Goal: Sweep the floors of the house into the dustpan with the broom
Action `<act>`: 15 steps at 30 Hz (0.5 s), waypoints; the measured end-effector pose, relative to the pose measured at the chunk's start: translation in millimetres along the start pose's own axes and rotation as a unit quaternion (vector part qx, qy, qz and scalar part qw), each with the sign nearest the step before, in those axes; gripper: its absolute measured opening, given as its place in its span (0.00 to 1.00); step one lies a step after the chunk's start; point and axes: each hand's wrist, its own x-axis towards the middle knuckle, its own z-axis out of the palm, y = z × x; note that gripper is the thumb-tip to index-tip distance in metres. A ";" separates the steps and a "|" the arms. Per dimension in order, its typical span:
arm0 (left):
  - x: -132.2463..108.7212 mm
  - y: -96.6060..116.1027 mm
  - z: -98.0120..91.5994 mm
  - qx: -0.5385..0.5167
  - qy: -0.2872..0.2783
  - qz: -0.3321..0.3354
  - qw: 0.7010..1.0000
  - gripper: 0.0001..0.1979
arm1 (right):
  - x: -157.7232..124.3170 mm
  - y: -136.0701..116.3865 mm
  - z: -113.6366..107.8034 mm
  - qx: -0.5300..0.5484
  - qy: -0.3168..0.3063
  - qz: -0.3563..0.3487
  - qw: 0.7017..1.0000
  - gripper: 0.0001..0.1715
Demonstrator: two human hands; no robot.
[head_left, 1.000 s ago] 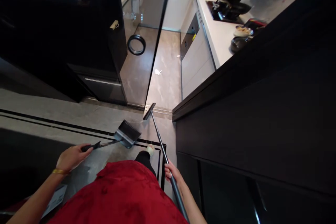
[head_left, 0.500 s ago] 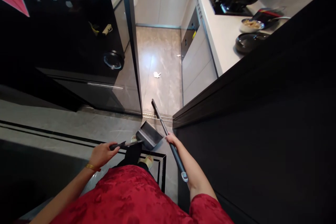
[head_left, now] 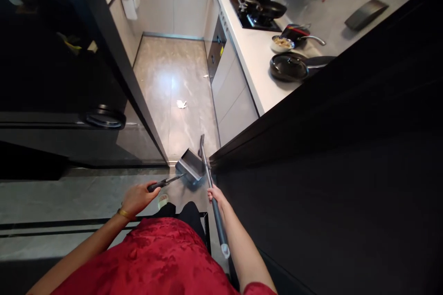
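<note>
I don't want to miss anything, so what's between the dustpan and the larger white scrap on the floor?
In the head view, just floor tiles show between the dustpan and the larger white scrap; nothing else is visible.

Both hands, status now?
Left hand: closed, holding the handle of the dustpan.
Right hand: closed, holding the pole of the broom.

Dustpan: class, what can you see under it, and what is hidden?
Greyish floor shows around the dustpan, which the left hand holds; the floor directly beneath is covered, so anything lying there cannot be seen.
</note>
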 end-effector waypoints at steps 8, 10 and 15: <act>57.3 48.6 -19.0 -0.078 0.032 -0.088 0.993 0.25 | 28.1 -60.7 -29.9 -0.029 0.035 -0.047 0.998 0.27; 70.0 68.4 -21.1 -0.120 0.051 -0.108 0.986 0.26 | 32.9 -71.3 -49.8 -0.039 0.077 -0.038 0.996 0.23; 99.8 121.3 -29.7 -0.145 0.092 -0.158 0.972 0.26 | 70.8 -130.1 -74.6 -0.054 0.059 -0.009 0.997 0.11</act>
